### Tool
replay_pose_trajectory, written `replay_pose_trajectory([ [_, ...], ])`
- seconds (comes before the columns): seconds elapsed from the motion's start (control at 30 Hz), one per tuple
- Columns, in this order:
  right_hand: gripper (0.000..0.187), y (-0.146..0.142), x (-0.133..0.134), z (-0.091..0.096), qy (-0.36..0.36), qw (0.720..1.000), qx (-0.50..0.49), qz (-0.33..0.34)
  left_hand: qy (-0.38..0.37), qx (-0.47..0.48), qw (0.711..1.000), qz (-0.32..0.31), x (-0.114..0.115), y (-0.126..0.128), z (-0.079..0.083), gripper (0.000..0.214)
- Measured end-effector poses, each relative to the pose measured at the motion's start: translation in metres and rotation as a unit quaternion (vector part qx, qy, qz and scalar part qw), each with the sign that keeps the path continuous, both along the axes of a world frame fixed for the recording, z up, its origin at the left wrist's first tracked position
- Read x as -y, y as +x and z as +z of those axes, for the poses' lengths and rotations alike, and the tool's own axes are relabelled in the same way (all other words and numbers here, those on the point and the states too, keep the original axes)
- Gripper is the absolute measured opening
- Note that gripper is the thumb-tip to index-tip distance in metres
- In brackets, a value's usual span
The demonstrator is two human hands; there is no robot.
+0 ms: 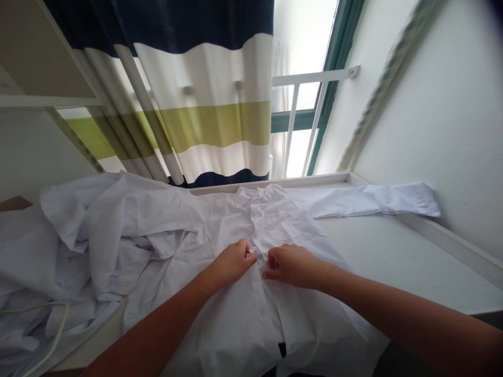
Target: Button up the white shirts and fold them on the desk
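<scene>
White shirt lies front-up on the counter, collar toward the far edge by the window, hem hanging over the near edge. Its button strip runs down the middle, and both hands meet on it about halfway along.

Left hand: knuckles up, fingers curled in, thumb & fingertips pinched on the strip's left edge. Forearm comes in low from the near-left, wrist about straight.

Right hand: also palm-down, fingers folded tight w/ tips nipping the fabric just right of the strip. Forearm runs in from the near-right corner, bare to the elbow. The two hands sit just beside each other, a narrow gap btwn them.

One sleeve stretches flat along the far edge toward the far-right corner. A heap of white cloth covers the left end of the counter, touching the shirt, w/ a white cable looped at the near-left. Behind: striped curtain and white window rail.
</scene>
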State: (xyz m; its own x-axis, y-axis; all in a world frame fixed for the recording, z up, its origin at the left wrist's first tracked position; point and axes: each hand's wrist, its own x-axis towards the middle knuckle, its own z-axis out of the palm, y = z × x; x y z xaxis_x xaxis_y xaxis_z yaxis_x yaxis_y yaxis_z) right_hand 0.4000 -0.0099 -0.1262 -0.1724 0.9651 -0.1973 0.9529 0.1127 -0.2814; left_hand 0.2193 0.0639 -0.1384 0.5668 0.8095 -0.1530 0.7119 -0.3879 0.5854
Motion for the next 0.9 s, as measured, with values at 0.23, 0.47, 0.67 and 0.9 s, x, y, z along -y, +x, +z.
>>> replay_pose_trajectory([
  [0.23, 0.019, -0.005, 0.004, 0.003, 0.016, 0.998, 0.055, 0.032, 0.021, 0.089, 0.994, -0.067, -0.017, 0.0, -0.009, 0.026],
  [0.47, 0.022, 0.0, 0.015, -0.009, 0.018, 0.998, 0.051, 0.031, -0.088, 0.174, 0.978, -0.08, -0.013, -0.013, -0.017, 0.025],
  [0.67, 0.024, -0.011, 0.02, -0.013, 0.029, 0.996, 0.079, 0.03, -0.063, 0.129, 0.984, -0.108, -0.013, -0.013, -0.013, 0.029],
  [0.9, 0.022, -0.015, 0.014, -0.008, 0.017, 0.995, 0.096, 0.028, -0.033, 0.112, 0.984, -0.135, -0.011, -0.014, -0.011, 0.024],
])
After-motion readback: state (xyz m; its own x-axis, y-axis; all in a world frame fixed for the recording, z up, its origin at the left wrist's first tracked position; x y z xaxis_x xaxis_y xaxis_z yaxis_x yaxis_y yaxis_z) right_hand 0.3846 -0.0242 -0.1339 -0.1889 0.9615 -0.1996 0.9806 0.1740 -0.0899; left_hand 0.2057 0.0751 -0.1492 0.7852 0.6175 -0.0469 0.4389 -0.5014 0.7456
